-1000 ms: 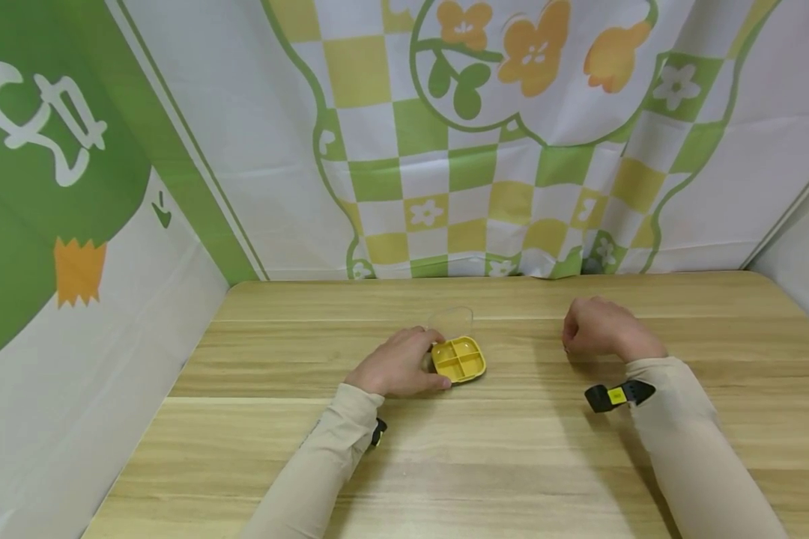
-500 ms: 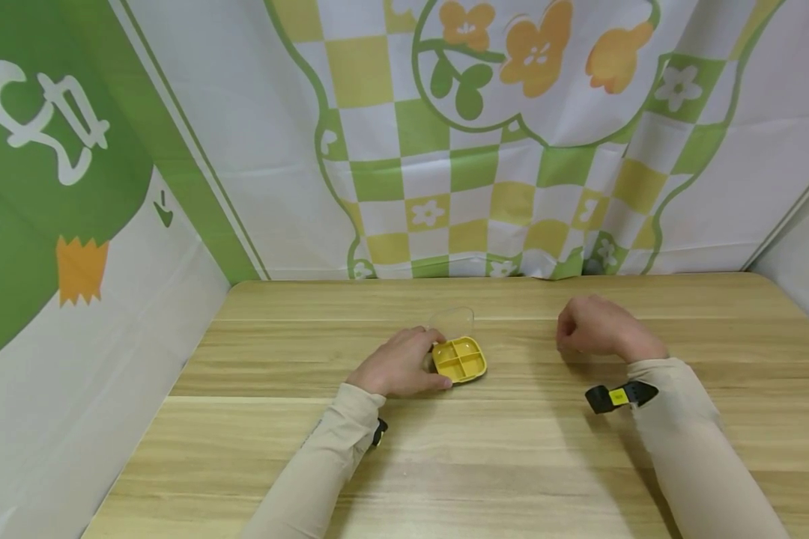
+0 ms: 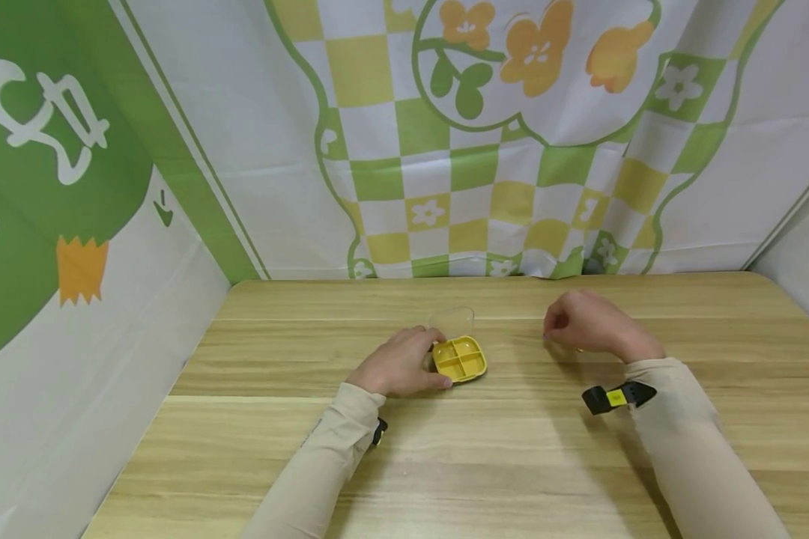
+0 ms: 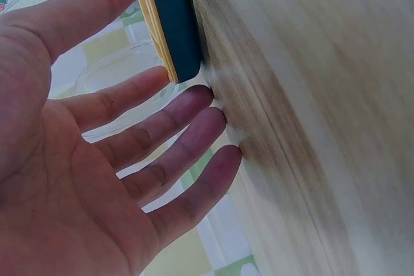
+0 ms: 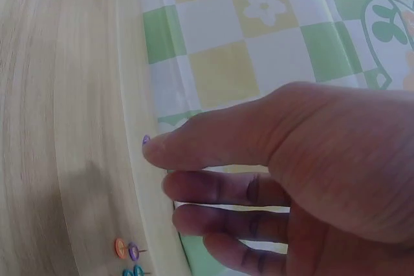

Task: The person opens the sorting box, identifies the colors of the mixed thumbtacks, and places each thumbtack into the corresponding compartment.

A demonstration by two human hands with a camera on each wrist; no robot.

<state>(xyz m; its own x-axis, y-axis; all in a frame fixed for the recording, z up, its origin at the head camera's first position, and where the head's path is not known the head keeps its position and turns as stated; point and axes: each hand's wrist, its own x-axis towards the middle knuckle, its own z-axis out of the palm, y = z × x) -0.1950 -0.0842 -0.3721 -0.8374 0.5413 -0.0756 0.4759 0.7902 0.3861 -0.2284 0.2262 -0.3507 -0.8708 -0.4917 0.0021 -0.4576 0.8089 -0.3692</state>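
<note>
A small pill box (image 3: pixel 459 360), yellow inside with a cross divider and dark teal outside, lies on the table with its clear lid (image 3: pixel 453 322) raised at the back. From its left side my left hand (image 3: pixel 404 364) grips it between thumb and index finger, while the other fingers extend along the table in the left wrist view. Over to the right, my right hand (image 3: pixel 589 323) pinches a purple thumbtack (image 5: pixel 146 139), mostly hidden by the thumb tip. Below that hand lie an orange tack (image 5: pixel 121 247), a purple tack (image 5: pixel 133 251) and teal tacks (image 5: pixel 138 270).
The wooden table (image 3: pixel 485 464) reaches back to a checked, flowered curtain (image 3: pixel 472 187). A green and white cloth wall (image 3: pixel 94 299) borders it on the left. Both wrists carry black straps, including the right strap (image 3: pixel 619 397).
My right hand has moved a little left and lifted, with a purple thumbtack now showing at its fingertips. My left hand and the pill box have stayed in place.
</note>
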